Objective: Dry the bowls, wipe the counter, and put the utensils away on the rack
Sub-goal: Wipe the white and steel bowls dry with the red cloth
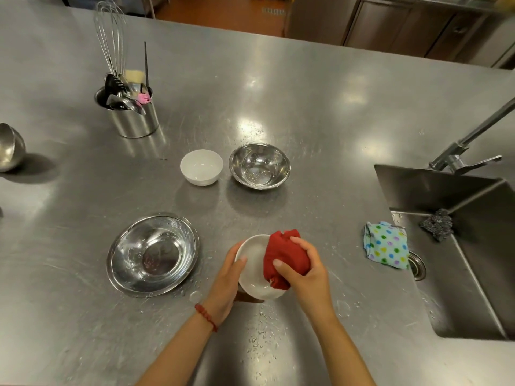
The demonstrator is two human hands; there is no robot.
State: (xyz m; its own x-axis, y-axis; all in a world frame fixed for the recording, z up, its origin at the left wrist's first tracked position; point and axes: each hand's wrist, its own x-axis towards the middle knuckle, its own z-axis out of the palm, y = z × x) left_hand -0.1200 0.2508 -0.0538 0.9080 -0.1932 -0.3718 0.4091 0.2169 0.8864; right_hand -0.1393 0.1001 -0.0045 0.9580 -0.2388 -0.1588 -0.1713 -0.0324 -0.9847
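- A steel counter (pixel 306 107) fills the kitchen view, water drops scattered along its near edge; a sink (pixel 473 274) is sunk into its right side under a tap (pixel 468 146).
- The left hand (pixel 225 277) grips a white bowl (pixel 253 263) by its rim, tilted above the counter.
- The right hand (pixel 303 268) clutches a bunched red cloth (pixel 281 254) pressed into that bowl.
- A wide steel bowl (pixel 152 255), wet inside, sits just left of the hands.
- Farther back, a second white bowl (pixel 201 167) stands beside a small steel bowl (pixel 259 166).
- A steel holder (pixel 133 121) of utensils, whisk (pixel 110 37) tallest, stands at back left.
- A dotted cloth (pixel 386 245) lies at the sink's edge, a scourer (pixel 437 223) just beyond it.
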